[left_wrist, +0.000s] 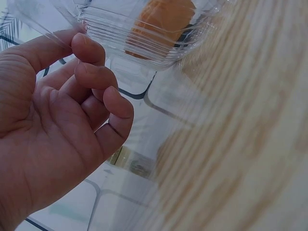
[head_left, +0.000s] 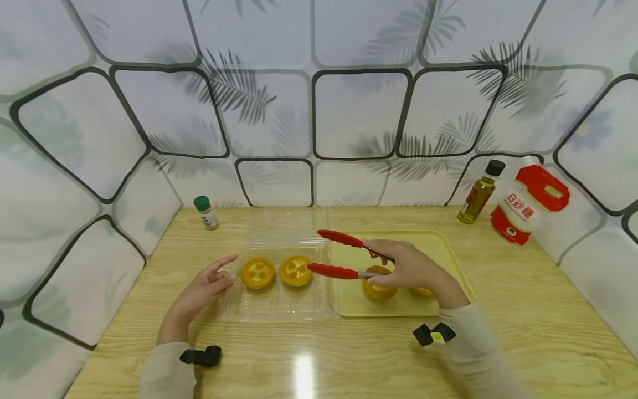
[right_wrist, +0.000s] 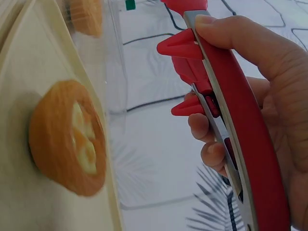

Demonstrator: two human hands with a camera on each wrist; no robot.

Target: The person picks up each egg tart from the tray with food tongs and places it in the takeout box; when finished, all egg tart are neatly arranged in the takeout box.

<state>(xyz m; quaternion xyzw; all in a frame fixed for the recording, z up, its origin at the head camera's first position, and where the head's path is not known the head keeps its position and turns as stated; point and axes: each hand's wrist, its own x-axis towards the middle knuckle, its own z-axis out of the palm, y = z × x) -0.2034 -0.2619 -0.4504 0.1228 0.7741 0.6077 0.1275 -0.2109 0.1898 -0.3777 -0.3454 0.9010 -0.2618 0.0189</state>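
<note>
My right hand (head_left: 406, 269) grips red-handled metal tongs (right_wrist: 236, 110). The tongs' red tips stand apart, and the lower one overlaps the edge of the right egg tart (head_left: 294, 271) in the head view. That tart and another egg tart (head_left: 257, 273) sit side by side in a clear plastic container (head_left: 284, 307). My left hand (head_left: 206, 285) is at the container's left rim, index finger stretched toward it; the other fingers (left_wrist: 115, 106) bend loosely. Beneath the right hand, a tart (right_wrist: 67, 139) rests on a yellow tray (head_left: 359, 307), with one more partly hidden by the wrist.
The container's clear lid (head_left: 284, 224) lies folded back behind it. A green-capped shaker (head_left: 206, 213) stands at the back left. At the back right are an oil bottle (head_left: 480, 193) and a red and white sugar bag (head_left: 525, 205). Patterned walls (head_left: 361, 116) border the wooden table (head_left: 259, 360).
</note>
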